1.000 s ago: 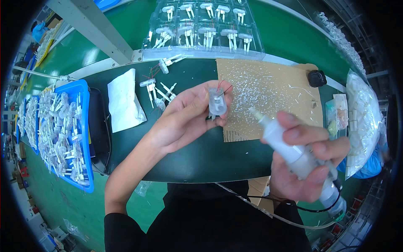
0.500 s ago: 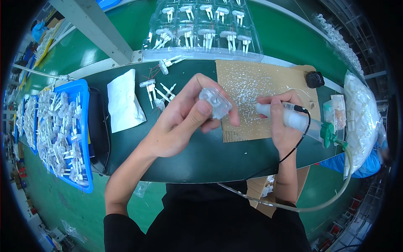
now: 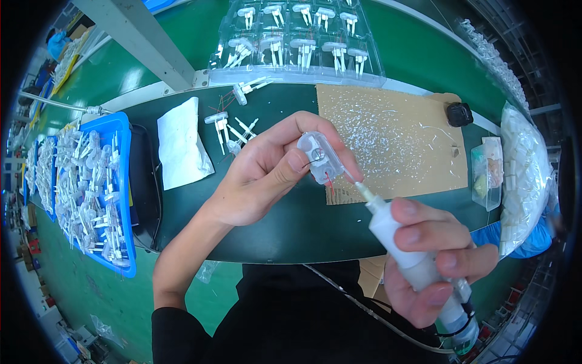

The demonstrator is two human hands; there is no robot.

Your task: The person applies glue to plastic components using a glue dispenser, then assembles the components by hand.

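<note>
Left hand point(image 3: 267, 176) pinching clear plastic housing point(image 3: 320, 159) | right hand point(image 3: 433, 261) gripping white dispenser pen point(image 3: 406, 255), raised again off cardboard mat point(image 3: 394, 142), nozzle now at housing

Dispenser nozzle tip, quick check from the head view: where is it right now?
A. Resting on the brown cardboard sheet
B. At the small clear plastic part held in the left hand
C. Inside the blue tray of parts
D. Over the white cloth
B: the white dispenser in the right hand has its thin tip at the edge of the small clear plastic part, pinched in the left hand above the dark mat.
</note>
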